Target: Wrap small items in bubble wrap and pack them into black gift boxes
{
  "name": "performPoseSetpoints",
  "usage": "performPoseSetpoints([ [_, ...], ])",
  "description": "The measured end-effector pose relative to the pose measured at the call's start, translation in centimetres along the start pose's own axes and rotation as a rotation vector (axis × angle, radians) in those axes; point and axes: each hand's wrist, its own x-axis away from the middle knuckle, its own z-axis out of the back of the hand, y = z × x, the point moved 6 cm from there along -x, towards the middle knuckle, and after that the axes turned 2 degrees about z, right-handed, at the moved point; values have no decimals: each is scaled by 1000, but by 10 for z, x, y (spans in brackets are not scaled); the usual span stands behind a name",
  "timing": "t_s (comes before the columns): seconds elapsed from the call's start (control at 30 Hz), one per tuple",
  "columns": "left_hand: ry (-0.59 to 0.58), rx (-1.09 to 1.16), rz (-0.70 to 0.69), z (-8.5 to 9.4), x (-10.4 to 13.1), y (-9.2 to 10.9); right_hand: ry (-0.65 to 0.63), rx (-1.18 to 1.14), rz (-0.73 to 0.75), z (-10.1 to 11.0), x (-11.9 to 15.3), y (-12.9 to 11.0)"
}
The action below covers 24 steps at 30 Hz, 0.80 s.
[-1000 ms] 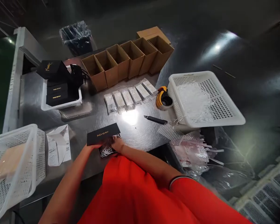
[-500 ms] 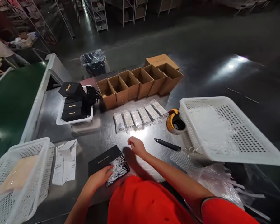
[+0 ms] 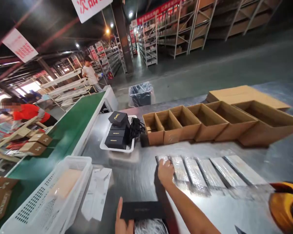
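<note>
Right hand (image 3: 166,172) on leftmost wrapped packet (image 3: 160,158); left hand (image 3: 124,219) at black box (image 3: 143,210).

Right fingers curl over the packet and hide most of it; cannot tell if they close on it. Left thumb and fingers touch the box's left end, grip closure unclear; box sits at the near edge of view, lower part cut off, white shredded paper (image 3: 151,226) showing below its dark panel, lettering too faint to read. Five more wrapped packets (image 3: 196,172) run rightward, near ends blurred. Open cartons (image 3: 210,122) stand in a row behind, partly covering a flat-topped carton (image 3: 249,94). Tape dispenser (image 3: 280,203) cut off at right; right forearm crosses the metal table (image 3: 136,178).
</note>
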Motion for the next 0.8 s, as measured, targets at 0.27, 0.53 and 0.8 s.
performPoseSetpoints([
  [0.27,-10,165,-137,11,-9,29,-543,-1040,-204,64,49,60],
  [0.53,-64,195,-131,16,-22,44,-840,-1160,-208,118,195,105],
  [0.8,-104,243,-75,8,-25,42,-971,-335,339,65,228,42],
])
